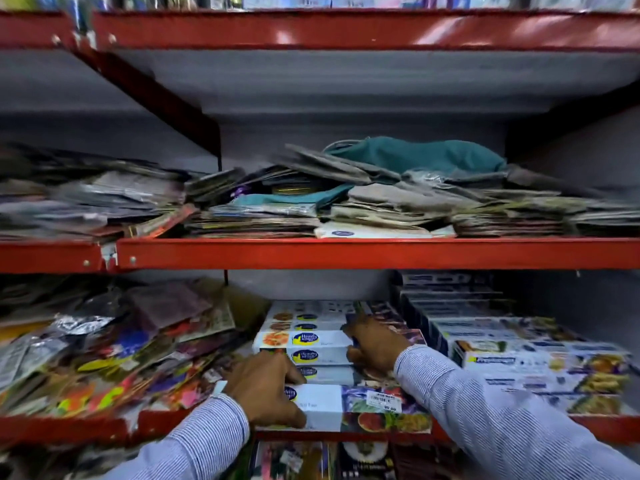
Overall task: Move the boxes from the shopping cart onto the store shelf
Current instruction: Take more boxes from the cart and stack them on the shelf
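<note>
Several long white boxes with food pictures lie stacked on the lower red shelf (156, 424). My left hand (266, 389) grips the left end of the front box (363, 407), which lies at the shelf's front edge. My right hand (374, 344) rests on the right side of the stacked boxes (311, 341) behind it, fingers curled against them. Both sleeves are striped light blue. The shopping cart is out of view.
Loose colourful packets (104, 351) pile up on the lower shelf to the left. More stacked boxes (519, 355) fill the right side. The middle shelf (346, 252) holds flat packets and a teal cloth bag (415, 155). More goods show below the shelf.
</note>
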